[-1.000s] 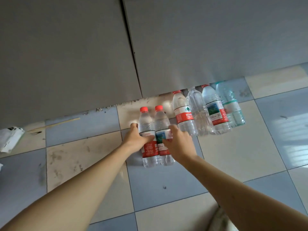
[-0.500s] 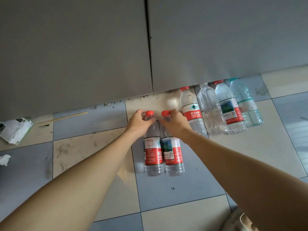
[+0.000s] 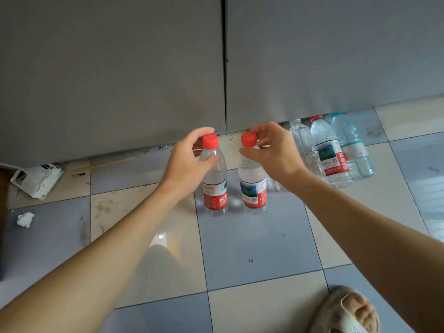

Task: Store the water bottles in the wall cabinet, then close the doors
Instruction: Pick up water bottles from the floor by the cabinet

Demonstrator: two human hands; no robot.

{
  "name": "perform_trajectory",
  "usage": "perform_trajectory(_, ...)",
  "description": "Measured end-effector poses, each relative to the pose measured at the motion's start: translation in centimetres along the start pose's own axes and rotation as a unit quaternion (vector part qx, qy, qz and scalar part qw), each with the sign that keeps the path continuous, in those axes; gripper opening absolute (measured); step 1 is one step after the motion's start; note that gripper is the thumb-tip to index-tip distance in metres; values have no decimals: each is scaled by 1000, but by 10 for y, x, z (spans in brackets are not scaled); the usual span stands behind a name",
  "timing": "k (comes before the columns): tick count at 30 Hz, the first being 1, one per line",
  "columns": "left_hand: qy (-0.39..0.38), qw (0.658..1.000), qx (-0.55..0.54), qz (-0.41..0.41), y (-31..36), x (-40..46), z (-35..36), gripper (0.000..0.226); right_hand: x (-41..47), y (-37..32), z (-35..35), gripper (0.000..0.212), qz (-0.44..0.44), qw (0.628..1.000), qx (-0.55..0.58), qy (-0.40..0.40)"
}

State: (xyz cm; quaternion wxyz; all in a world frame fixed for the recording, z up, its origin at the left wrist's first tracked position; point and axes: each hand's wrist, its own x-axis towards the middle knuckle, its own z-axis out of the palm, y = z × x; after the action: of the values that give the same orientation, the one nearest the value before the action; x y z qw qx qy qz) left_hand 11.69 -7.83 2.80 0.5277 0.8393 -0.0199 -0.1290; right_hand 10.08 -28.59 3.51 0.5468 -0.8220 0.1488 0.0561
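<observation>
Bottles: two red-capped, upright, at 12 o'clock of floor centre | left hand (image 3: 189, 162) pinches left bottle (image 3: 214, 179) neck | right hand (image 3: 271, 155) pinches right bottle (image 3: 253, 181) neck | tip: necks may slip, so grip lower and lift straight | cabinet doors (image 3: 225, 68) shut: free a hand first

Since a second ago the left hand (image 3: 189, 162) and right hand (image 3: 271, 152) have slid from the labels up to the necks of the left bottle (image 3: 214, 183) and right bottle (image 3: 253, 186), which now stand apart instead of touching, off the floor (image 3: 252, 248).
</observation>
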Motion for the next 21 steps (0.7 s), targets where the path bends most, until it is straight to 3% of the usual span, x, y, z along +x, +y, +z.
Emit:
perform_trajectory(8, 38, 990, 49, 127, 3, -50, -8, 45, -32, -13, -7, 40, -68, 997, -18, 28)
perform_trajectory(16, 62, 991, 38, 108, 3, -45, -1, 51, -29, -10, -4, 41, -91, 995, -41, 25)
perform_trajectory(21, 68, 996, 7, 50, -22, -52, 12, 79, -27, 17, -1, 72, -52, 998, 4, -32)
